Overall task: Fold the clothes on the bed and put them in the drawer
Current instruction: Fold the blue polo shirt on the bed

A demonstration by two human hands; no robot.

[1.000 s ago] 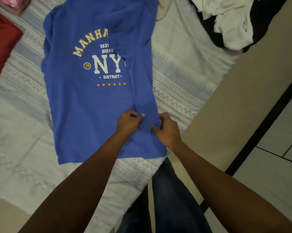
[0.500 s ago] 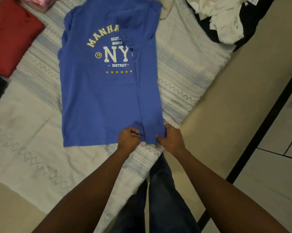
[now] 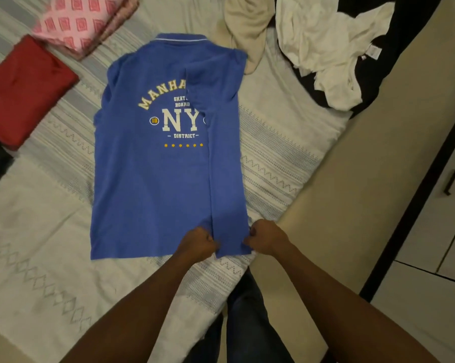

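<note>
Both the left hand point(image 3: 198, 242) and right hand point(image 3: 263, 238) pinch the blue shirt point(image 3: 148, 184) hem, where uneven tugging could skew the folded side panel.

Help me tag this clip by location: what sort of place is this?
Probably a home bedroom: a bed with a patterned cover, a blue shirt spread on it beside folded clothes, and a cabinet with a dark handle alongside.

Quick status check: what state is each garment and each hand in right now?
blue shirt: lying flat, right side folded over
left hand: pinches the folded strip's hem
right hand: pinches the same hem
red garment: folded
pink patterned cloth: folded
white clothes: crumpled, unfolded
</note>
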